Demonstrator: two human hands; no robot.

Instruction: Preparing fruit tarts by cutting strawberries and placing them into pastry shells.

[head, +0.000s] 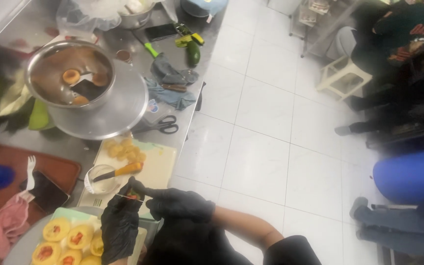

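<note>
Small red item [133, 196] pinched between gloved left hand [119, 225] and right hand [180, 203]: too small to identify. Tray of filled yellow pieces [62, 238] cut off at bottom edge. Seated people at right blurred, partly cropped.

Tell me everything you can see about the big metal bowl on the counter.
The metal bowl is round, shiny, steel-looking, standing upright on the steel counter at the upper left. It sits on a wider round metal lid or tray that sticks out beneath it to the right. Inside lie a few small orange-yellow round pieces and a pale utensil, blurred. Neither gloved hand touches it; both are well below it in the picture.
</note>
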